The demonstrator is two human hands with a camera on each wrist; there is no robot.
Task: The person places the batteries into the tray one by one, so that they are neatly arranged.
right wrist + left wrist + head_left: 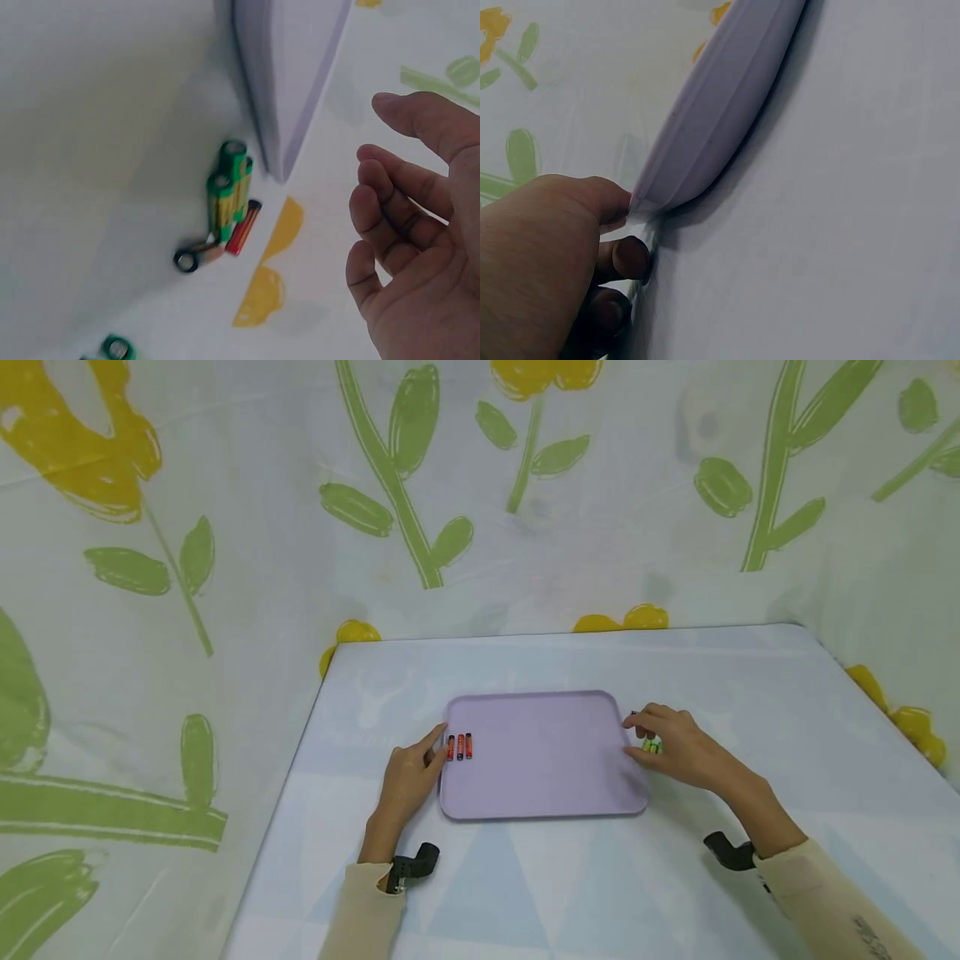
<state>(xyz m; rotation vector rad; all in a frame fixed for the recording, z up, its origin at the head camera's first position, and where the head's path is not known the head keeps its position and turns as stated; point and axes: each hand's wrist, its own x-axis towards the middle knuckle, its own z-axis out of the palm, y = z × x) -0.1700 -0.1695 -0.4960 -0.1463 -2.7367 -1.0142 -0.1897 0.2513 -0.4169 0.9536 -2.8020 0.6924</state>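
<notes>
Three red batteries (460,747) stand side by side at the left end of the lilac tray (543,817). My left hand (408,781) touches the tray's left rim, fingers spread; in the left wrist view the hand (540,262) has a fingertip against the rim (679,120). My right hand (686,752) hovers at the tray's right edge, and in the right wrist view the hand (427,217) holds nothing, fingers loosely bent. Green batteries (652,746) lie outside that edge, partly hidden by the hand. Beside the green batteries (223,206) are a red battery (244,227) and a dark-ended one (187,260).
The tray rests on a pale table (517,893) with blue triangle shapes. Another green battery (118,347) lies apart from the cluster in the right wrist view. Behind the table hangs a white cloth (600,552) with yellow flowers and green leaves.
</notes>
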